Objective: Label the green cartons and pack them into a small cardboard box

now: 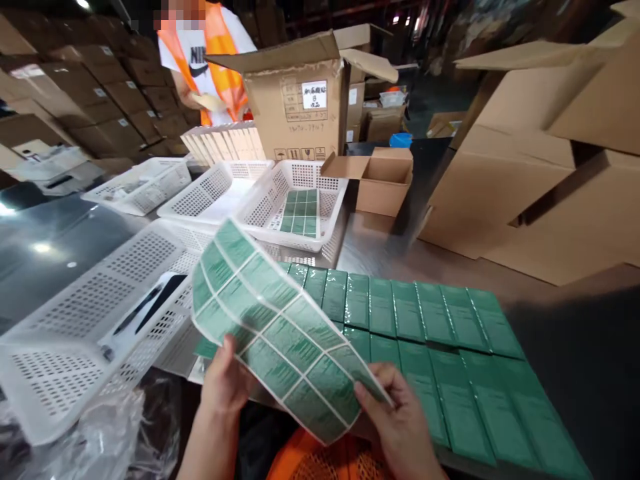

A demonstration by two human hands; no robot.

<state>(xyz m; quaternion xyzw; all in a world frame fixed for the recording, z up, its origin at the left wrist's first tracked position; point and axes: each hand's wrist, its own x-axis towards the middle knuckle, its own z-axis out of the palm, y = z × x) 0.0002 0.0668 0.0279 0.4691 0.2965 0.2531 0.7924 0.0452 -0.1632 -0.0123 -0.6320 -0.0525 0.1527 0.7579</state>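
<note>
Grip: green label sheet (pixel 280 333) pinched by left hand (pixel 227 383) and right hand (pixel 400 417), lower centre | step: a label seems being peeled | next: likely placement on green boxes (pixel 440 347), tabletop right.

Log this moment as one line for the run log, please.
left hand: holds sticker sheet | right hand: pinches sheet's lower edge | sheet: curled, lifted over green boxes | white basket: another sheet inside

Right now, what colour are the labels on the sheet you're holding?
Green, on the label sheet, head view.
</note>
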